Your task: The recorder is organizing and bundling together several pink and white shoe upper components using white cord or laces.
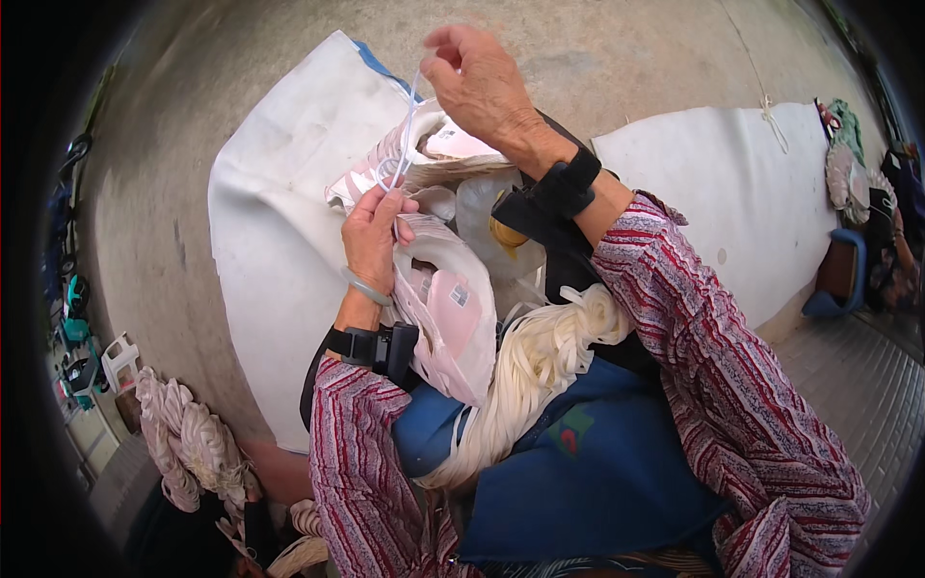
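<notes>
The person's left hand (374, 241) pinches a thin white cord (409, 135) beside a hollow, pale pink-and-white soft piece (453, 313) near the lap. The right hand (482, 89), raised and curled, meets the cord's top; whether it grips, I can't tell.

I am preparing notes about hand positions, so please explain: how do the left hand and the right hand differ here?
The left hand is nearer the body; the right hand is farther out. The left pinches the white cord; the right is at its upper end, its grip unclear. A pale bangle circles the left wrist; none shows on the right. Both wear black wrist straps.
</notes>
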Tool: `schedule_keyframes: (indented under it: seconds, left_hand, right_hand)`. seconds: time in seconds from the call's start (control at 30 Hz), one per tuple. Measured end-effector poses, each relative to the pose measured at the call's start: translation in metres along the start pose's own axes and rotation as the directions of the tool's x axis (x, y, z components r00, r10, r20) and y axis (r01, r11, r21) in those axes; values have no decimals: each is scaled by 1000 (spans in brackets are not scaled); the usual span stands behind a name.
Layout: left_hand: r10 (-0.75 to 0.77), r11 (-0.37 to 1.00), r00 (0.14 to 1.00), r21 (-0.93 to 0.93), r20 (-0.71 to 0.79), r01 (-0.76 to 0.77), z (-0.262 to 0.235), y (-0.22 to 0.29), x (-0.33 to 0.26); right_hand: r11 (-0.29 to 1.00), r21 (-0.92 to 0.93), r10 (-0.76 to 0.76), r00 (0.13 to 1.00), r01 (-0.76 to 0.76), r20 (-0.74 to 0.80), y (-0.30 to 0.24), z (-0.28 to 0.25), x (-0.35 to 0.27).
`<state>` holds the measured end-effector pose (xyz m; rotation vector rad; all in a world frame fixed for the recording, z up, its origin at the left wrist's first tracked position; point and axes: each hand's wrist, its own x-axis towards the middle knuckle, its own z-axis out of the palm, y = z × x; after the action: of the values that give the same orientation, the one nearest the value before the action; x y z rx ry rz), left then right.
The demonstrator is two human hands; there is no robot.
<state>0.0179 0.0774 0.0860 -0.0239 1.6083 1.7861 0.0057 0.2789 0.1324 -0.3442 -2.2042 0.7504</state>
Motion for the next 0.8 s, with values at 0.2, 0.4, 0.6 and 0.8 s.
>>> schedule_keyframes:
  seconds: [0.2, 0.4, 0.6, 0.8]
  left_hand:
    - [76, 997, 997, 10, 34, -76, -14, -14, 1]
    - [58, 997, 997, 57, 56, -61, -1, -8, 1]
    - [-38, 993, 999, -108, -6, 38, -12, -12, 0]
    - [42, 942, 993, -326, -112, -77, -5, -7, -3]
  right_hand:
    - [875, -220, 363, 284, -432, 887, -34, 0, -33]
    - [932, -69, 262, 530, -355, 806, -17, 6, -60]
    - [846, -72, 323, 401, -528, 857, -22, 5, -58]
    - [591, 165, 414, 473, -789, 778, -24, 5, -58]
